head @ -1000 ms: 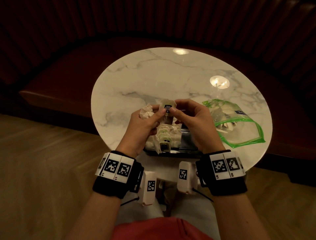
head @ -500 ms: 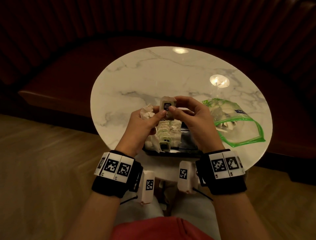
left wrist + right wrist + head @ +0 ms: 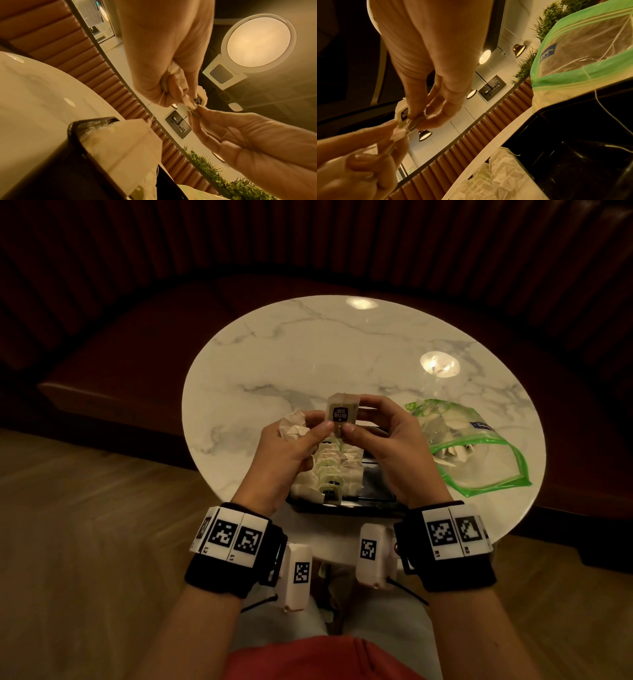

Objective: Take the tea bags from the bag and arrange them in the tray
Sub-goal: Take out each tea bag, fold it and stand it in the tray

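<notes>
Since a second ago both hands have lifted the tea bag point(image 3: 342, 414) slightly up and away from the body; little else changed. Nearest: black tray point(image 3: 373, 491) at the table's near edge, left part filled with a row of tea bags point(image 3: 334, 470) running near to far, right part bare. Directly above that row, left hand point(image 3: 287, 453) and right hand point(image 3: 394, 446) each pinch the raised bag between thumb and fingertips, tag label facing the head camera. Left hand also holds a crumpled second bag point(image 3: 293, 426) in its curled fingers. Placement lies straight down and toward the body; both hands equally near. Farther right, green-rimmed zip bag point(image 3: 479, 460) lies open on the marble table point(image 3: 308, 354), more tea bags inside.
</notes>
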{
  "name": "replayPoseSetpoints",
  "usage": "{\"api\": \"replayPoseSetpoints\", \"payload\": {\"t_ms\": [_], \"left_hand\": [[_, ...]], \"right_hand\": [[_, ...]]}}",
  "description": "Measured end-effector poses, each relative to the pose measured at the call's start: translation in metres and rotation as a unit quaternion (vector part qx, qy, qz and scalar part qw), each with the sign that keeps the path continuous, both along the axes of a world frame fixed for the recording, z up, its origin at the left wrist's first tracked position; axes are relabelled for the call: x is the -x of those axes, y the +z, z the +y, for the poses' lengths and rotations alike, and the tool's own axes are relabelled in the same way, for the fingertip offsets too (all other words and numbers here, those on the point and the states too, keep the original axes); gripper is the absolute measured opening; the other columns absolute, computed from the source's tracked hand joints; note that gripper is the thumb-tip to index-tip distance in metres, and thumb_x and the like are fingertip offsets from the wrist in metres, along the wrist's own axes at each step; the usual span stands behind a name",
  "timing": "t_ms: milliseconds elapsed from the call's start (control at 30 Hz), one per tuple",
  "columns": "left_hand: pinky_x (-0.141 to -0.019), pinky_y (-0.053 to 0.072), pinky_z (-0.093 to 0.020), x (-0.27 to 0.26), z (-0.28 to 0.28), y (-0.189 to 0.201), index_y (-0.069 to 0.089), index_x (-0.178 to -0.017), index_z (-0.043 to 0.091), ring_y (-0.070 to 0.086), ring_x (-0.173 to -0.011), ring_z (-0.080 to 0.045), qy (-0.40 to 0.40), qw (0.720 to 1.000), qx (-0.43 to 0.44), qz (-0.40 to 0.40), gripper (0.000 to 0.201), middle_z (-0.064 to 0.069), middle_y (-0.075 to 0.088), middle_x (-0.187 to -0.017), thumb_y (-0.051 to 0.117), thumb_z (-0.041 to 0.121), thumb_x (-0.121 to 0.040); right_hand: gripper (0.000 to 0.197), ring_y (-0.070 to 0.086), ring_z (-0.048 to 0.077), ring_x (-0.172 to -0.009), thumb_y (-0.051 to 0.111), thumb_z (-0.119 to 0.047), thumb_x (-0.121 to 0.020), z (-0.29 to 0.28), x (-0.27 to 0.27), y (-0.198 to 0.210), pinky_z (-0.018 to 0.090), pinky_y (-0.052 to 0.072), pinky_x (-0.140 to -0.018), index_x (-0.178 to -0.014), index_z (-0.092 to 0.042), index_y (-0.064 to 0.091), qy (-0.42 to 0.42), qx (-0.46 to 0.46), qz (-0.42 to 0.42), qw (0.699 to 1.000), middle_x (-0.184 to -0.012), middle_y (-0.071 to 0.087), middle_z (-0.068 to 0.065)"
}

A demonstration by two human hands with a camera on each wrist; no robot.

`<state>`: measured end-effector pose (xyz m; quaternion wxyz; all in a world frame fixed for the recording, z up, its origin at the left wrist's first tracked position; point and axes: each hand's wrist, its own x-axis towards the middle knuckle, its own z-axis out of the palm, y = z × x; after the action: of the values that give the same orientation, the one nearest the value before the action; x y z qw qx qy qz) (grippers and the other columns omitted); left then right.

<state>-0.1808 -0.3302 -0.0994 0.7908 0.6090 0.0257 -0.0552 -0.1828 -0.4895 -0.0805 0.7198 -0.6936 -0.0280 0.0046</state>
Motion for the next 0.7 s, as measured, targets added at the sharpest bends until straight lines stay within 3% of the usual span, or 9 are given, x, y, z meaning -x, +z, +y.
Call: {"api": "replayPoseSetpoints", "payload": {"t_ms": [133,267,433,533,600,700], "left_hand": [[-0.044,0.032,-0.016,-0.001,0.0,0.001,0.068,-0.097,0.017,0.037,-0.051,-0.006,0.011,1.0,0.004,0.003,0.01,0.012,0.054,-0.055,0.068,0.012,-0.089],[-0.047,0.035,-0.016,-0.001,-0.001,-0.001,0.07,-0.106,0.013,0.044,-0.051,-0.001,0.008,1.0,-0.025,0.005,0.019,0.014,0.058,-0.058,0.071,0.019,-0.088],[-0.044,0.033,-0.016,0.0,-0.002,0.0,0.071,-0.102,0.011,0.04,-0.051,-0.006,0.013,1.0,0.008,0.004,0.018,-0.004,0.056,-0.072,0.072,0.018,-0.086],[-0.043,0.032,-0.015,0.0,-0.002,0.005,0.067,-0.098,0.013,0.043,-0.049,-0.001,0.01,0.999,0.034,-0.009,0.018,0.006,0.061,-0.067,0.072,0.02,-0.082],[-0.041,0.031,-0.015,-0.001,0.0,0.008,0.066,-0.101,0.015,0.037,-0.047,-0.002,0.026,0.998,0.056,-0.016,0.025,0.009,0.054,-0.059,0.071,0.027,-0.079],[-0.041,0.029,-0.015,-0.002,0.002,0.011,0.067,-0.098,0.013,0.029,-0.051,-0.008,0.05,0.994,0.089,-0.034,0.024,-0.007,0.044,-0.064,0.069,0.028,-0.079]], "right_hand": [[0.038,0.07,0.024,-0.1,0.067,0.004,-0.084,0.001,0.0,0.0,0.039,0.056,-0.089,-0.12,-0.005,0.057,-0.004,-0.021,0.003,1.0,-0.109,0.071,0.013],[0.039,0.069,0.026,-0.102,0.072,-0.001,-0.082,0.002,0.0,0.001,0.035,0.056,-0.088,-0.118,-0.005,0.059,-0.008,-0.034,0.0,0.999,-0.108,0.071,0.016],[0.027,0.07,0.02,-0.097,0.074,-0.01,-0.082,0.001,0.0,0.001,0.027,0.055,-0.085,-0.108,-0.003,0.069,-0.021,-0.005,-0.009,1.0,-0.103,0.073,0.01],[0.02,0.071,0.019,-0.093,0.071,-0.006,-0.084,0.0,0.001,0.003,0.024,0.054,-0.08,-0.105,-0.004,0.071,-0.018,-0.007,-0.023,1.0,-0.098,0.075,0.009],[0.018,0.071,0.018,-0.091,0.07,-0.004,-0.085,-0.001,0.001,0.003,0.023,0.054,-0.077,-0.102,-0.006,0.073,-0.016,-0.005,-0.032,0.999,-0.095,0.076,0.007],[0.016,0.071,0.016,-0.089,0.07,-0.004,-0.084,0.0,0.001,0.003,0.023,0.054,-0.076,-0.098,-0.01,0.074,-0.009,-0.006,-0.035,0.999,-0.093,0.076,0.004]]}}
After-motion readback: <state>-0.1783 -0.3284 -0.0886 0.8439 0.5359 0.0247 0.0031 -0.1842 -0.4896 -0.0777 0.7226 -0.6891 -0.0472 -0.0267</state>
